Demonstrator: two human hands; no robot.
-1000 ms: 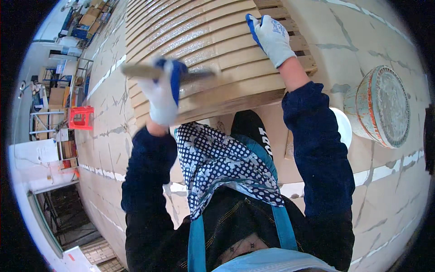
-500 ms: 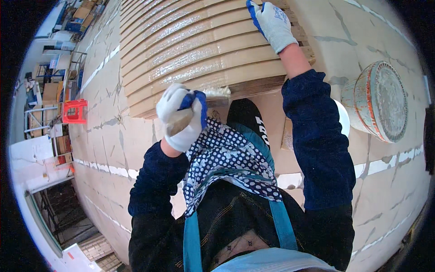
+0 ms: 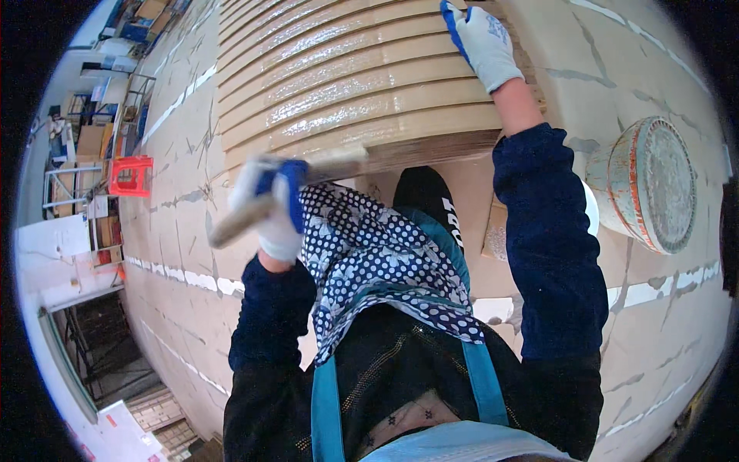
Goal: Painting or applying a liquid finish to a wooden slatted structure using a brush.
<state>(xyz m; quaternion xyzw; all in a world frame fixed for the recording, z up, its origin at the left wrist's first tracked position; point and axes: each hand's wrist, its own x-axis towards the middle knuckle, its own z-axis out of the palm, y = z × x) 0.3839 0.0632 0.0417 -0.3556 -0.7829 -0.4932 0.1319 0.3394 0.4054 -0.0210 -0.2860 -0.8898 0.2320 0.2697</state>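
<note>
My left hand [image 3: 271,204], in a white glove with blue on it, is closed round the wooden handle of a flat brush [image 3: 339,164]. Motion blurs the hand and handle a little. The brush head lies at the near edge of a stack of overlapping tan boards [image 3: 323,127]; their exposed strips form steps, and a wet, glossy band runs across them. At the stack's far right side rests my right hand [image 3: 489,48], gloved alike, its fingers curled over a board edge. What it grips, if anything, is hidden.
A round tub [image 3: 627,181] with a whitish, crusted top stands on the floor to the right. A red plastic stool [image 3: 131,176] and loaded shelves [image 3: 77,189] are at the left. By my shoe, a flat tan piece [image 3: 496,231] lies on the floor.
My left hand has swung left with the brush, drawing its head leftward along the stack's near edge. The view has shifted slightly; my right hand keeps its place on the boards.
</note>
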